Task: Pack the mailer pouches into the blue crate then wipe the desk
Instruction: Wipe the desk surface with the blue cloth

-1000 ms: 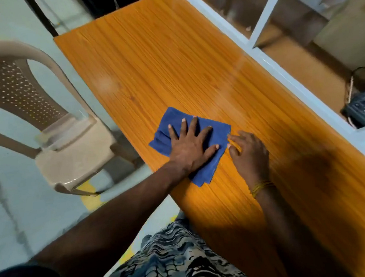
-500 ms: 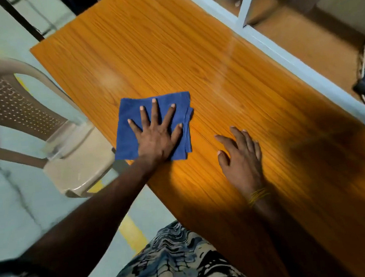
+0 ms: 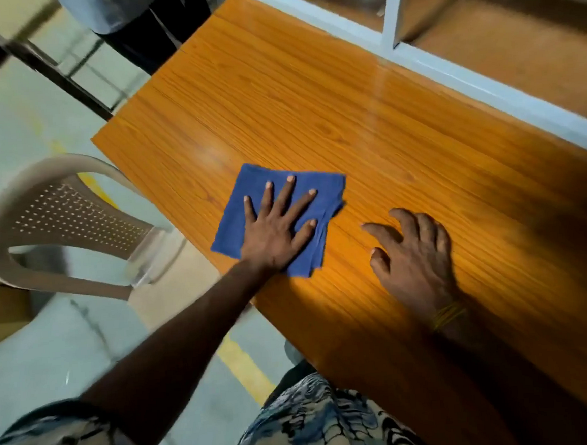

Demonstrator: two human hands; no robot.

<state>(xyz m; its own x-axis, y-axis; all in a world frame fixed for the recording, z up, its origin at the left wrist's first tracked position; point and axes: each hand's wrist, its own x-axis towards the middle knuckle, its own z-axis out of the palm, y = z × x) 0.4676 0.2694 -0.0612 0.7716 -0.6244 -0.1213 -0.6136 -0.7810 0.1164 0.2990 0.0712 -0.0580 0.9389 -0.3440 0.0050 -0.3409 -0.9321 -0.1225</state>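
Near the desk's [image 3: 364,118] left edge, my left hand [image 3: 275,234] pressed flat, fingers spread, on the blue cloth [image 3: 321,192]; my right hand [image 3: 413,251] rested loose on bare wood, gripping nothing. Risk I judged: cloth sliding off that edge. Crate and pouches weren't visible.

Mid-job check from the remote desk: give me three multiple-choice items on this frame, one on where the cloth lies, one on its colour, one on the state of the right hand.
1. Where does the cloth lie?
A. on the desk, near its chair-side edge
B. on the chair seat
C. on the floor

2. What colour is the cloth?
A. yellow
B. white
C. blue

3. What is the right hand doing?
A. gripping the cloth
B. empty, fingers loosely bent, on or just above the bare desk
C. holding a pouch

Answers: 1 A, the left hand presses it flat there; 2 C, plainly blue against orange wood; 3 B, it is clear of the cloth and holds nothing.
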